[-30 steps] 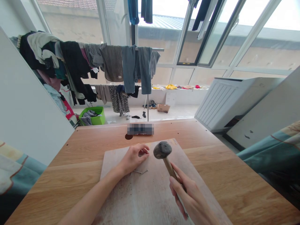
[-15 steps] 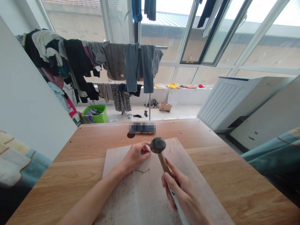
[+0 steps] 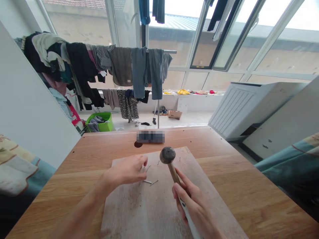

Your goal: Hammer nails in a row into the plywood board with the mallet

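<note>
My right hand (image 3: 188,199) is closed round the handle of a hammer (image 3: 167,155) with a round dark head and a wood-and-white handle. The head is raised over a pale wooden board (image 3: 149,212). Low above the board's left part, my left hand (image 3: 131,168) has its fingers bent and apart, close to several loose nails. A nail (image 3: 147,182) lies beside another nail (image 3: 154,183) under those fingers. One thin nail (image 3: 158,162) stands up left of the hammer head, and a further nail (image 3: 179,159) stands to its right.
The board rests on a wooden table (image 3: 62,189) with a round dark hole (image 3: 138,144). A blurred-out box (image 3: 150,136) sits near the far edge. Beyond are a rack of clothes (image 3: 122,66), a green basket (image 3: 106,123) and a white ribbed unit (image 3: 231,106). Curtains hang at both sides.
My left hand has moved left and back toward the loose nails, leaving a nail standing in view on the board. The right hand and hammer stay almost where they were.
</note>
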Available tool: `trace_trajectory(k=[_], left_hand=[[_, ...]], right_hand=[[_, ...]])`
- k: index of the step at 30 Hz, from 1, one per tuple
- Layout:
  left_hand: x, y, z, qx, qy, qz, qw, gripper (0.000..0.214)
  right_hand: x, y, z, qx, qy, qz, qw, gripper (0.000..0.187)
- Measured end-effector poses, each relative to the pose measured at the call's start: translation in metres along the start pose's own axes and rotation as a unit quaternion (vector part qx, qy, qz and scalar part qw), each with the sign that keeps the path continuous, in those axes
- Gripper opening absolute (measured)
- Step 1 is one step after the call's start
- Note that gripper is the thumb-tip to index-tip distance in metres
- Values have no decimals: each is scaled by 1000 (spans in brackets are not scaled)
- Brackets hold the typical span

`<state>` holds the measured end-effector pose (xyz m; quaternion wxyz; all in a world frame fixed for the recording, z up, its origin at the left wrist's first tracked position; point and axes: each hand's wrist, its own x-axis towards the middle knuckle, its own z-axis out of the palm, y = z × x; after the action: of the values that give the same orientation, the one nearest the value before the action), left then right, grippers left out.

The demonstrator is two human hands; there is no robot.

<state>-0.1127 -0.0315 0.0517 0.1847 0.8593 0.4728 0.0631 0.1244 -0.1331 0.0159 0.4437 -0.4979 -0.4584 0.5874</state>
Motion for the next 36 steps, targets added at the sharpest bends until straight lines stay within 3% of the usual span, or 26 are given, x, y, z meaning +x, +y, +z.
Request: trace_trajectory(k=[3,8,11,15,17,20,26,36], left_hand=[[-1,15,4,64,-3,-12,998,11],[11,29,21,86,8,-15,996,29],[14,23,24,58,25,21,998,33],[18,2,22,-124,91,54,987,24],[21,-8,24,-214,118,48,968,16],[25,-19,28,-288,112,14,951,14],[23,-18,29,-332,98,10,938,17],[21,-22,35,-316,98,21,943,11]], right_hand=[[1,-1,0,4,4,-4,1000,69],[1,-1,0,-3,10,1,1000,71],[1,-2,1,-7,12,0,1000,72],[2,-3,1,-7,17,3,1000,73],[2,-3,1,-9,17,-1,1000,73],[1,-4,1,-11,18,-4,1000,72],[1,-5,2,-7,13,1,1000,72],[0,-5,2,7,12,-2,1000,69]])
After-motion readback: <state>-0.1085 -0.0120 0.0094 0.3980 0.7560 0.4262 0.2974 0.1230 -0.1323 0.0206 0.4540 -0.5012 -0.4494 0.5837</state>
